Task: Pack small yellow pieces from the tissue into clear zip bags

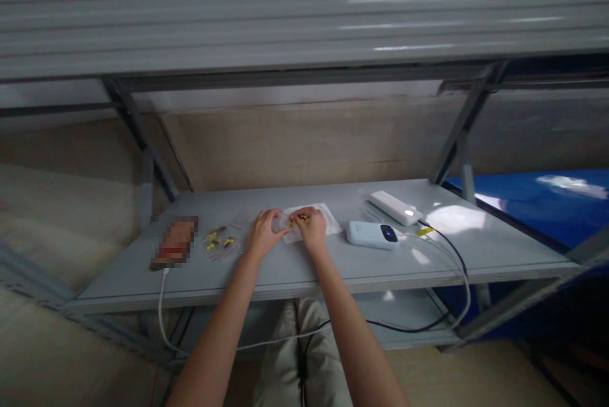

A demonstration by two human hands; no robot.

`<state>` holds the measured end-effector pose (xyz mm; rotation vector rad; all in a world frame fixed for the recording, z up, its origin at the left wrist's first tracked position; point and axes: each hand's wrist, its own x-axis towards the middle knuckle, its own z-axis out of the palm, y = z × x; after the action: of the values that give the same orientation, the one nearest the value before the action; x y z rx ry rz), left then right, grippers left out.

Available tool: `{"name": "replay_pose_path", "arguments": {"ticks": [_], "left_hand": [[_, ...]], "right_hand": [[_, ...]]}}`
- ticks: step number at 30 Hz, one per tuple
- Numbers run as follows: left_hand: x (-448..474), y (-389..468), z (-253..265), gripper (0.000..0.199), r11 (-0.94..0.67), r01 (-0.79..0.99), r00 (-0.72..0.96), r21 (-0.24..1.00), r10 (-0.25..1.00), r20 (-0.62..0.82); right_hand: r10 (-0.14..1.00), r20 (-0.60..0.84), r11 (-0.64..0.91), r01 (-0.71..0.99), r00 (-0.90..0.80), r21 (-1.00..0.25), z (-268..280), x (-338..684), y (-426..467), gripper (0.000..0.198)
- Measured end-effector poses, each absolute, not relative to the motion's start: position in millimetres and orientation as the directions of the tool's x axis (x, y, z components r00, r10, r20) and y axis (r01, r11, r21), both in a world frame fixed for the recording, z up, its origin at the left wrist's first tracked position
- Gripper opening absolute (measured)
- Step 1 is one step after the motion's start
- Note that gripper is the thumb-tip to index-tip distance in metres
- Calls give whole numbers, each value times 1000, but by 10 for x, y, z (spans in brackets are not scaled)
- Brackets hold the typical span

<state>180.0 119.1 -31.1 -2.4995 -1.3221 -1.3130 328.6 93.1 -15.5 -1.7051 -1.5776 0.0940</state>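
My left hand [266, 231] has its thumb and fingers curled around a small clear plastic piece, probably a bag [280, 222]. Close beside it, my right hand [311, 227] is closed in a pinch at a small yellow piece [292, 223], the thumbs almost meeting. Several small gold-yellow pieces [304, 218] show at the right fingers, partly hidden by them. Under the right hand lies a flat white sheet or bag [332, 220]. Left of my hands, small yellow and dark pieces lie in a loose group with clear plastic bags [221, 242].
A phone-like blurred object [175, 242] with a white cable lies at the shelf's left. To the right rest a light-blue power bank [371, 234] and a white power bank [392, 207], with cables over the front edge. A metal beam [304, 26] crosses above the grey shelf [295, 277].
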Motion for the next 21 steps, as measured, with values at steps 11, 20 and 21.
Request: {"name": "replay_pose_path", "arguments": {"ticks": [11, 20, 21], "left_hand": [[1795, 1153, -255, 48, -641, 676, 236, 365, 657, 716], [1796, 1154, -262, 47, -645, 673, 247, 362, 657, 712], [1797, 1155, -263, 47, -645, 673, 248, 363, 658, 711]], "right_hand": [[849, 402, -178, 903, 342, -391, -236, 3340, 906, 26], [842, 426, -181, 917, 331, -355, -268, 3343, 990, 24], [834, 432, -170, 905, 343, -390, -261, 3345, 993, 23]]}}
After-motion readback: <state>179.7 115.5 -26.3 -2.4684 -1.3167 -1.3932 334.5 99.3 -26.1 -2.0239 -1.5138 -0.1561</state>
